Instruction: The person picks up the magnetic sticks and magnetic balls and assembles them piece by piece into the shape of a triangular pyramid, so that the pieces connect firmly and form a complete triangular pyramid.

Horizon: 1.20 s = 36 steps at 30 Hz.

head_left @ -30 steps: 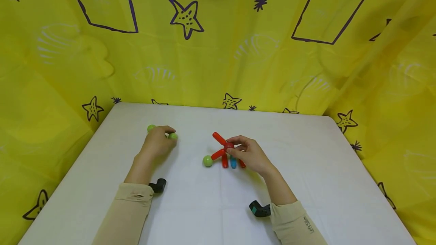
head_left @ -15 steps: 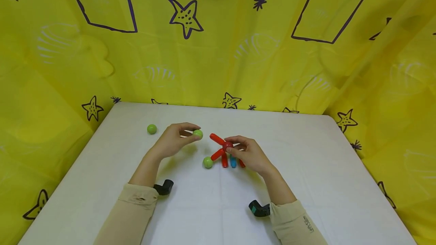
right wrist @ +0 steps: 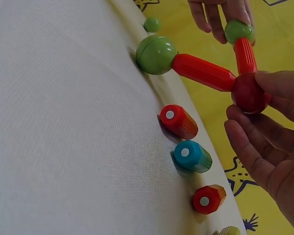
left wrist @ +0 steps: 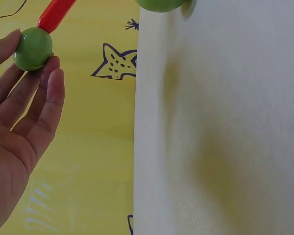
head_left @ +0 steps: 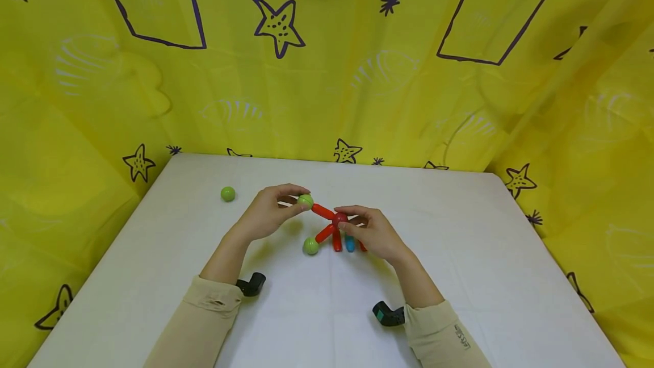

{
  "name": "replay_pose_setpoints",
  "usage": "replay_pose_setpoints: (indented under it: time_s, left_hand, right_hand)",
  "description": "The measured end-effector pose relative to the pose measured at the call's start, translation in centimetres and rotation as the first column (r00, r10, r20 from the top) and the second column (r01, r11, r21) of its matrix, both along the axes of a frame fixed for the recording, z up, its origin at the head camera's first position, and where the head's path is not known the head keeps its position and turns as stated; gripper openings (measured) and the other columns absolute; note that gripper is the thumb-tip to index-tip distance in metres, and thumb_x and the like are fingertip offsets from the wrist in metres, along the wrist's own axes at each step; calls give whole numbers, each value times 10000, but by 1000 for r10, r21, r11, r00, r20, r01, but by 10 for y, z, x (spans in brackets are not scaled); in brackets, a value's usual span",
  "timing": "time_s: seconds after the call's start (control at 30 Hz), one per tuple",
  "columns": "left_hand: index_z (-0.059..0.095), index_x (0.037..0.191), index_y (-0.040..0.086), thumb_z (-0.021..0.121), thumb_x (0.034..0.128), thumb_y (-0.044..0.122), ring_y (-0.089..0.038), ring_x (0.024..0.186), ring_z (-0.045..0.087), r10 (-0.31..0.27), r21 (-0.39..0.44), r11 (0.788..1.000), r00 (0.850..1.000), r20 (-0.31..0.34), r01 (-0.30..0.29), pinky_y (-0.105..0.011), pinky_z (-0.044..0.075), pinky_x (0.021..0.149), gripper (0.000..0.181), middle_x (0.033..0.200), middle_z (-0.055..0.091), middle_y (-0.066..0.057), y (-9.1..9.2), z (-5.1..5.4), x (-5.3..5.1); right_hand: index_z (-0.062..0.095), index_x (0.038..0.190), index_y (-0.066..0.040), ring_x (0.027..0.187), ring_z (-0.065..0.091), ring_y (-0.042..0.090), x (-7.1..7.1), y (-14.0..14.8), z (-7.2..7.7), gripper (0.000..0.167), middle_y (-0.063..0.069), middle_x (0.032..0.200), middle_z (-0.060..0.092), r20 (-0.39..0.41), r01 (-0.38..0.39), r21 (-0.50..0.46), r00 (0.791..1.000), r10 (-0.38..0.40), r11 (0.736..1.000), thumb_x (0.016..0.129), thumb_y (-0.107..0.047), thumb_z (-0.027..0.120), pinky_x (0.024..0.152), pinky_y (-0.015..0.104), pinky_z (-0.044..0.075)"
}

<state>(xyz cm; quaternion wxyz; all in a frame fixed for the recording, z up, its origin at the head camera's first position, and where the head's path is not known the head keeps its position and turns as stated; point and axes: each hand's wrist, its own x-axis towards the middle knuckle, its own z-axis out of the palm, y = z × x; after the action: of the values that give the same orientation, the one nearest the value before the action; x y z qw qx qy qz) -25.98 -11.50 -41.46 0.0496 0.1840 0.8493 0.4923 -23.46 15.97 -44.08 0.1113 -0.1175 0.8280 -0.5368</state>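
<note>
A green ball (head_left: 305,202) is being pinched between the thumb and fingers of the left hand (head_left: 271,213) and is being held against the outer end of a red rod (head_left: 323,212). At the inner end, a dark red ball (head_left: 339,220) is being gripped by the right hand (head_left: 377,233) above the table (head_left: 291,317). From that ball a second red rod (head_left: 324,234) is also being carried, its far end being capped by a second green ball (head_left: 310,246). Near the right hand, a blue rod (head_left: 349,243) is being flanked by two red rods (head_left: 337,241), all three being borne by the table. A third green ball (head_left: 227,193) is being supported farther left, apart from both hands. Behind, the table is being bordered by a yellow cloth (head_left: 317,90)
</note>
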Motion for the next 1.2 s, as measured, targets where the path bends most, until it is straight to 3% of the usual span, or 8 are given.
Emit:
replay_pose_setpoints:
  time_s: [0.4, 0.7, 0.93, 1.2]
  left_hand:
    - [699, 1286, 265, 753, 961, 314, -250, 1143, 693, -7, -17, 1000, 1000, 22, 7, -412, 593, 900, 334, 1250, 719, 39, 1, -2, -1]
    - [710, 1241, 271, 779, 938, 333, -270, 1102, 669, -42, -34, 999, 999, 17, 42, -393, 565, 886, 317, 1209, 712, 32, 2, -4, -1]
    - [730, 1172, 243, 822, 899, 312, -215, 1001, 636, -120, -47, 992, 993, 21, 121, -373, 529, 845, 296, 1140, 729, 9, 3, -4, 2]
    - [734, 1183, 237, 860, 853, 343, -175, 1025, 620, -202, -111, 971, 976, 77, 209, -360, 514, 881, 370, 1089, 712, 53, 8, -9, 4]
  right_hand:
    - [689, 1342, -189, 1034, 669, 271, 0, 0, -2, 358, 103, 1150, 753, -3, -10, 7, 1000, 10, 1000, 994, -270, 709, 744, 370, 553]
    - [681, 1351, -218, 934, 636, 330, 3, -3, 1, 353, 170, 1133, 750, 20, -21, -6, 1000, 21, 1000, 1000, -253, 700, 534, 251, 456]
    - [671, 1343, -129, 1042, 692, 260, 5, -8, 3, 362, 44, 1203, 734, -55, -66, -10, 996, 65, 998, 993, -215, 709, 868, 363, 550]
    - [694, 1272, -151, 1025, 706, 308, 8, -15, 2, 296, 55, 1177, 728, -75, -88, -52, 994, 84, 995, 982, -203, 724, 874, 379, 560]
